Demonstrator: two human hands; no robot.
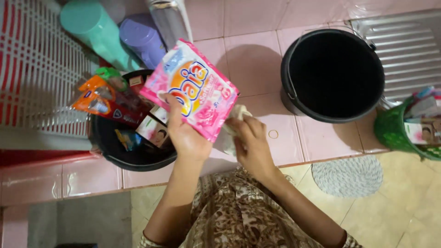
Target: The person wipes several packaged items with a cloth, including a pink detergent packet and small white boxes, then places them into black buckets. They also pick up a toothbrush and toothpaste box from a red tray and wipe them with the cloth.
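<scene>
Head view: a pink plastic detergent sachet (195, 89) is held up over the pink tiled ledge (257, 55) by the left hand (183, 133), whose fingers are clamped on its lower edge. A crumpled white cloth (236, 115) is gripped by the closed fingers of the right hand (250, 142), just beside the sachet. A black round basin (115, 151) of packets is seen left, a black bucket (330, 76) right.
</scene>
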